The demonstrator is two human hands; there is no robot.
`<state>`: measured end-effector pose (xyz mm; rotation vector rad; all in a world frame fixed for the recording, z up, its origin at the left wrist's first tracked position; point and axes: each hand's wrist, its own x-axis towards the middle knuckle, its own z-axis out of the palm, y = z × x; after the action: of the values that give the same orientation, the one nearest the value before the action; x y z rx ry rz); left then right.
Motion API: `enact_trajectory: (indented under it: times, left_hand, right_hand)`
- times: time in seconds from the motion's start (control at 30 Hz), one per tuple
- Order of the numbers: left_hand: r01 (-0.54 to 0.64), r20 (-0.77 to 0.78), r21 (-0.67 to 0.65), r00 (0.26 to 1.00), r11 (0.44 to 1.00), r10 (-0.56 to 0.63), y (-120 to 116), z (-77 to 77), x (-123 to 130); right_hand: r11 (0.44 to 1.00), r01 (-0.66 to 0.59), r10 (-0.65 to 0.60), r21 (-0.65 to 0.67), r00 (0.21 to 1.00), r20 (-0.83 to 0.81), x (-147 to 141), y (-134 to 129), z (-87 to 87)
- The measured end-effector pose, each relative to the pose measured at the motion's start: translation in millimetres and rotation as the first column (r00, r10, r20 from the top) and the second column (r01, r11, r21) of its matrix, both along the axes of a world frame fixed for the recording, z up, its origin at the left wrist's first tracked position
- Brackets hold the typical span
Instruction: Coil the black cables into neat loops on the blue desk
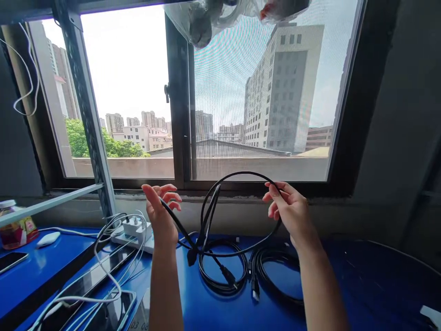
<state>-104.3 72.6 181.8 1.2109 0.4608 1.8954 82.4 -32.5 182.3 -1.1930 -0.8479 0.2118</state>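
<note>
from the head camera, we are holding a black cable [237, 177] up in front of the window [179, 92], both arms rising from the bottom edge, where our elbows are cut off. our left hand [161, 214] is pinching one stretch of the cable between thumb and fingertips, the other fingers spreading loose; our right hand [291, 209] is gripping the far side of the loop with curled fingers. the cable is arching in a smooth round loop between the two hands, thin and rubbery, and its lower part is crossing above the blue table [193, 294]. how its strands are overlapping near the middle is hard to make out. under the loop, two coiled black cables [262, 271] are lying flat on the table, touching each other, with plug ends showing; the right coil is partly hiding behind our right forearm. to the left, a white power strip [134, 232] is sitting with white wires [103, 266] trailing from it, their ends running out of frame. a white mouse [48, 239] and a jar [15, 227] are resting further left, the jar being half cut off by a metal shelf rail [51, 202]. a crumpled clear plastic bag [213, 16] is hanging at the top, its contents blurred.
</note>
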Motion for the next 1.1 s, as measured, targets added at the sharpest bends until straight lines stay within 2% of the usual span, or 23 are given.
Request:
enact_trajectory:
  times: [0.07, 0.13, 0.23, 0.3, 0.4, 0.5, 0.6, 0.73, 0.8, 0.87, 0.93, 1.0, 1.03, 1.1]
  left_hand:
    - [-0.002, -0.011, 0.025, 1.000, 1.000, 0.002, 0.3, -0.3, 2.1]
    - [-0.018, -0.038, 0.065, 0.999, 0.998, 0.021, -2.6, -0.2, 8.6]
    - [-0.028, -0.119, 0.156, 0.992, 0.987, 0.047, -11.8, -0.2, 23.9]
    - [-0.017, -0.160, 0.211, 0.986, 0.977, 0.052, -19.4, -0.5, 34.7]
    - [0.006, -0.199, 0.254, 0.979, 0.967, 0.046, -29.4, -0.6, 46.3]
    - [0.000, -0.211, 0.250, 0.976, 0.968, 0.055, -35.2, 0.5, 49.4]
    - [-0.058, -0.156, 0.208, 0.984, 0.976, 0.091, -36.7, 1.8, 46.6]
    - [-0.191, -0.066, 0.200, 0.976, 0.961, 0.208, -33.5, 0.0, 42.3]
    - [-0.219, -0.052, 0.194, 0.971, 0.956, 0.233, -30.8, -2.0, 41.3]
    - [-0.218, -0.047, 0.160, 0.973, 0.963, 0.228, -28.5, -3.2, 40.6]
    - [-0.209, -0.038, 0.132, 0.976, 0.969, 0.215, -27.0, -2.9, 39.5]
    - [-0.185, -0.027, 0.109, 0.982, 0.977, 0.189, -26.5, -1.3, 37.8]
    - [-0.168, -0.016, 0.095, 0.985, 0.981, 0.170, -26.4, -0.2, 36.7]
    - [-0.140, 0.007, 0.070, 0.990, 0.988, 0.140, -25.8, 1.8, 34.3]
  right_hand:
    - [0.995, -0.098, 0.098, 0.010, 0.994, -0.051, -7.3, -2.2, 2.4]
    - [0.956, -0.286, 0.283, -0.072, 0.958, -0.047, -16.4, -6.3, 3.8]
    - [0.790, -0.558, 0.571, -0.254, 0.820, -0.027, -30.9, -12.4, 3.1]
    - [0.688, -0.649, 0.686, -0.325, 0.727, 0.000, -39.1, -14.6, 1.1]
    - [0.625, -0.678, 0.751, -0.388, 0.658, 0.059, -46.2, -15.4, -1.8]
    - [0.636, -0.645, 0.742, -0.423, 0.663, 0.105, -46.2, -16.0, -3.2]
    - [0.678, -0.569, 0.692, -0.465, 0.708, 0.141, -41.7, -16.3, -4.5]
    - [0.825, -0.300, 0.446, -0.478, 0.866, 0.226, -34.0, -12.6, -7.6]
    - [0.861, -0.221, 0.380, -0.458, 0.878, 0.290, -30.1, -10.5, -8.7]
    - [0.831, -0.286, 0.474, -0.477, 0.813, 0.338, -26.5, -10.4, -9.0]
    - [0.735, -0.408, 0.629, -0.541, 0.708, 0.320, -24.1, -12.7, -8.6]
    - [0.640, -0.475, 0.722, -0.604, 0.640, 0.262, -23.1, -16.0, -7.7]
    - [0.617, -0.481, 0.737, -0.623, 0.630, 0.245, -23.1, -17.3, -7.3]
    - [0.632, -0.460, 0.724, -0.624, 0.639, 0.262, -23.9, -18.4, -6.7]
